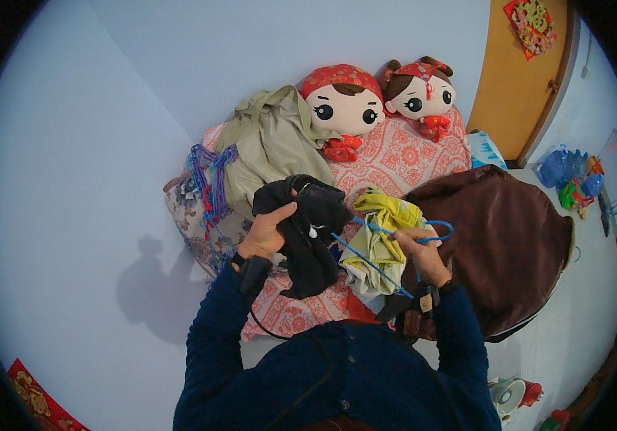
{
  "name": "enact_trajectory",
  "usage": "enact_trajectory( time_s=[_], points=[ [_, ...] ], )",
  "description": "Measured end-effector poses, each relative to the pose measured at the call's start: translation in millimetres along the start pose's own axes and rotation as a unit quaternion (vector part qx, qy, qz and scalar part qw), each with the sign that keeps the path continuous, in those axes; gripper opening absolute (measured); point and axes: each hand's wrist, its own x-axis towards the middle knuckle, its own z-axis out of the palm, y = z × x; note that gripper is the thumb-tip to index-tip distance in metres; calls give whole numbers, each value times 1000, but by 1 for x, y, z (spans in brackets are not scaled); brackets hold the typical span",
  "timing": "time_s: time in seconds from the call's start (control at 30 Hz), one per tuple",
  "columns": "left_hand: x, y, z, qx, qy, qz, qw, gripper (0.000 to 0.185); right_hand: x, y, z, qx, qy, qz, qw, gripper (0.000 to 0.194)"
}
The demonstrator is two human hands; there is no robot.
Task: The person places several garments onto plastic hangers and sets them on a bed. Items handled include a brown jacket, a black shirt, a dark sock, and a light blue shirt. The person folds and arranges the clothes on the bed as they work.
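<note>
My left hand (268, 231) grips a bunched black garment (316, 215) with a small white tag or cord end on its front. In my right hand (419, 248) is a blue wire clothes hanger (369, 262), held near its hook. One end of the hanger reaches to the black garment; whether it runs inside the cloth is hidden. Beneath the hanger lies a crumpled yellow and pale green cloth (381, 237). A bundle of purple and blue hangers (214, 180) rests to the left of my left hand.
Two plush dolls (347, 102) lean against the wall on a red-and-white patterned cover (389, 161). A pale green garment (279, 145) lies left of them, a brown leather-like garment (494, 237) on the right. A wooden door (518, 81) and plastic bottles (561, 167) stand farther right.
</note>
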Motion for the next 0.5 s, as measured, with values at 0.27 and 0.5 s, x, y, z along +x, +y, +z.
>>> enact_trajectory(
  time_s=[0.27,0.5],
  points=[
    [-3,10,22,135,-92,-13,986,41,11,23,21,-47,-44,-89,994,22],
    [-4,36,34,271,-31,-95,957,32,12,24,28,-39,-37,-26,998,23]
  ],
)
